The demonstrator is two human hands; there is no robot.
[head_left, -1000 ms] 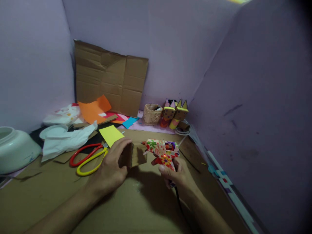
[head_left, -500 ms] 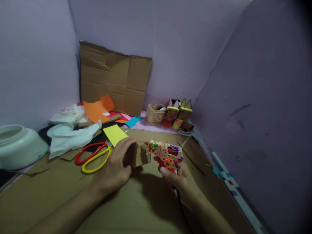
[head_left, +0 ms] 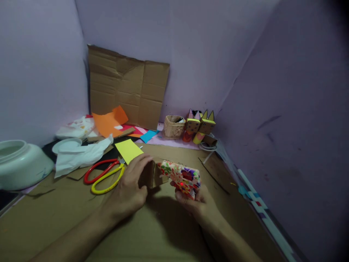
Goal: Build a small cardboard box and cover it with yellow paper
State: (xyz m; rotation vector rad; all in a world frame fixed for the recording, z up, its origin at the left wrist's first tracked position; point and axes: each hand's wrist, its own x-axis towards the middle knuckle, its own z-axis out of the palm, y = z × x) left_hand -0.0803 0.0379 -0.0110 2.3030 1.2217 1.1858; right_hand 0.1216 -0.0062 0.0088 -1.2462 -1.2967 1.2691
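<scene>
A small folded piece of brown cardboard (head_left: pixel 158 178) is gripped in my left hand (head_left: pixel 133 182), thumb at the near side and fingers over the far side. Wrapped around the handle of a flower-patterned glue gun (head_left: pixel 180 176) is my right hand (head_left: pixel 197 203); a small red light glows on the gun's side. The gun points left, and its nozzle is over the cardboard piece near its upper edge; whether it touches I cannot tell. Scissors (head_left: pixel 105 176) with one red and one yellow handle lie left of my left hand, beside a yellow paper sheet (head_left: pixel 128 151).
A cardboard sheet (head_left: pixel 128 87) leans on the back wall, behind orange paper (head_left: pixel 106 122). A woven basket (head_left: pixel 174 127) and two cardboard figures with pointed ears (head_left: pixel 200 125) stand at the back. On the left are a white pot (head_left: pixel 24 167) and crumpled white tissue (head_left: pixel 81 158).
My right hand has moved the glue gun slightly left and down, bringing its nozzle over the cardboard piece. My left hand stays nearly still.
</scene>
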